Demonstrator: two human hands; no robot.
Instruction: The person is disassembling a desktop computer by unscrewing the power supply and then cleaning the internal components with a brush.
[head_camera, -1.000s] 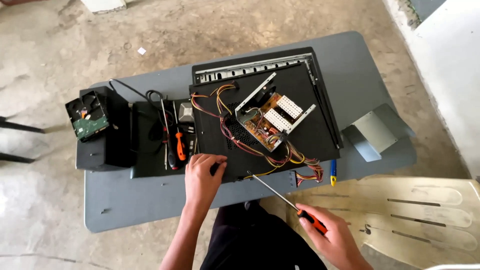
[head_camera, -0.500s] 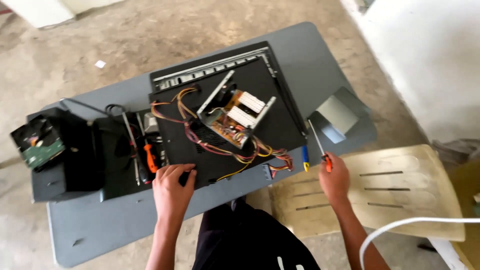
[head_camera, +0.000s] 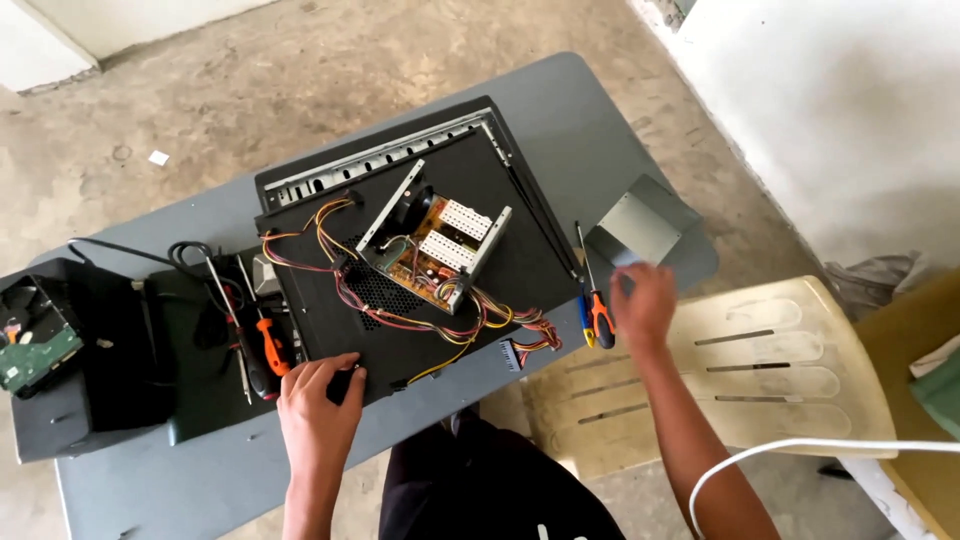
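Fingers (head_camera: 345, 375) seemingly on black panel (head_camera: 500, 200)

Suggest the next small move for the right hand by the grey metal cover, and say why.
Probably close the right hand on the grey metal cover at the table's right edge. The hand is open and empty, fingers spread just short of the cover, and the orange-handled screwdriver lies loose beside it. The left hand rests on the black case panel.
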